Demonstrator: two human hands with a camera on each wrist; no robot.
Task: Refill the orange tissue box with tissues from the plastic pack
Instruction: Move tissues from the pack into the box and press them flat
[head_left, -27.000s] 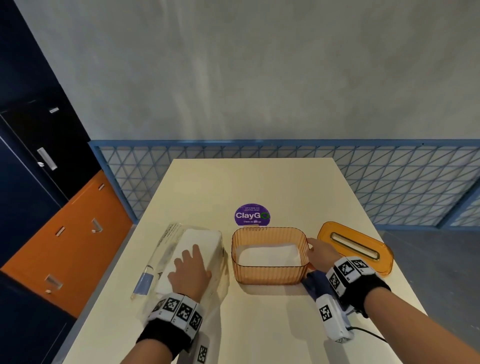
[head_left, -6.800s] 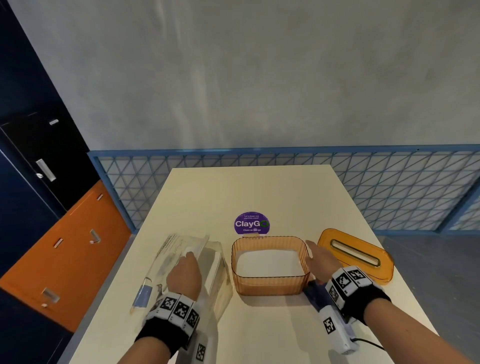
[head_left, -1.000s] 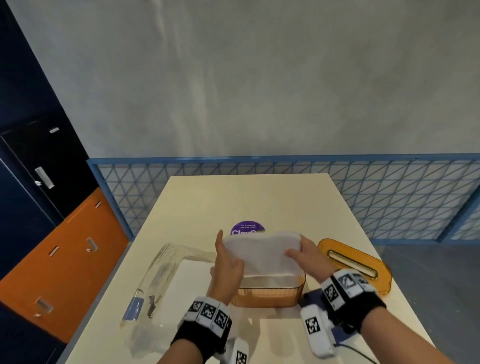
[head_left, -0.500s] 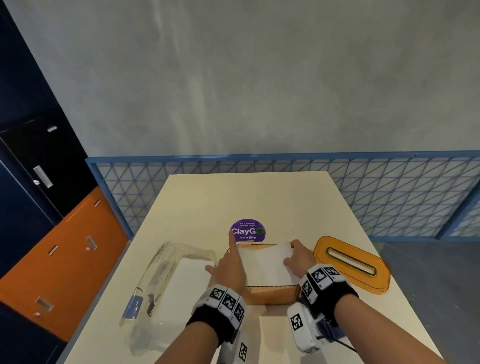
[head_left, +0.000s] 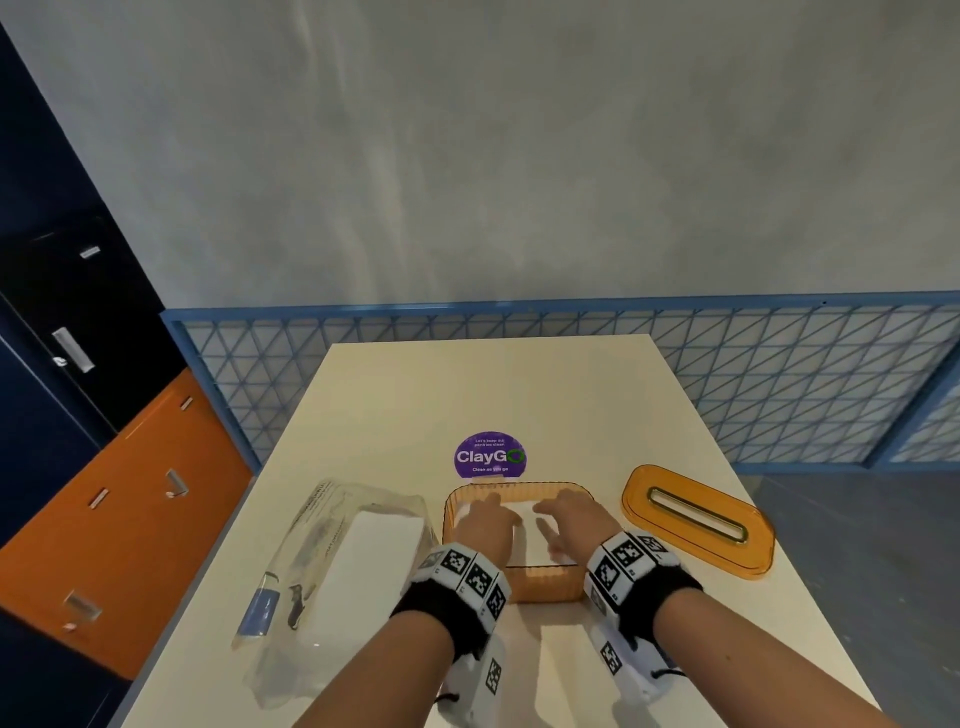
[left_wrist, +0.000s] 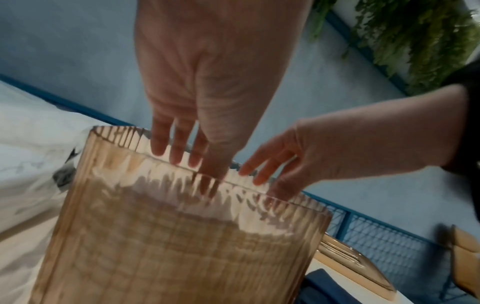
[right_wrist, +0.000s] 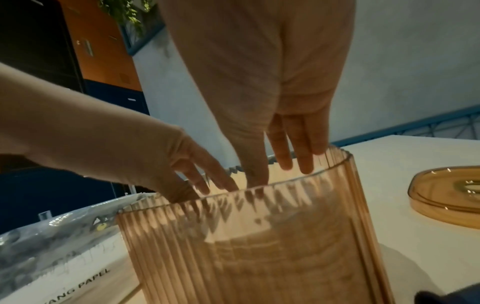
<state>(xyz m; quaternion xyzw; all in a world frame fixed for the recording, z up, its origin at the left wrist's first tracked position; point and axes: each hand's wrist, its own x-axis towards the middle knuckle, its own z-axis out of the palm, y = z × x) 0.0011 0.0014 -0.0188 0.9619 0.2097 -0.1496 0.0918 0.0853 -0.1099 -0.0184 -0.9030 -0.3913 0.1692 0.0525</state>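
The ribbed orange tissue box (head_left: 540, 584) (left_wrist: 168, 246) (right_wrist: 259, 246) stands open-topped at the near middle of the table. White tissues (head_left: 527, 540) lie inside it. My left hand (head_left: 485, 522) (left_wrist: 187, 156) and right hand (head_left: 563, 519) (right_wrist: 285, 162) both reach down into the box with straight, spread fingers pressing flat on the tissues. The clear plastic pack (head_left: 337, 571) lies to the left of the box with a white tissue stack (head_left: 363, 561) still in it.
The orange lid (head_left: 698, 519) with its slot lies on the table to the right of the box. A purple round sticker (head_left: 490, 454) sits just behind the box. A blue mesh railing (head_left: 571, 374) runs behind the table (head_left: 493, 384).
Both hands have lowered the stack of tissues from above the box down into it. The fingers now lie flat on top of the tissues inside the box.
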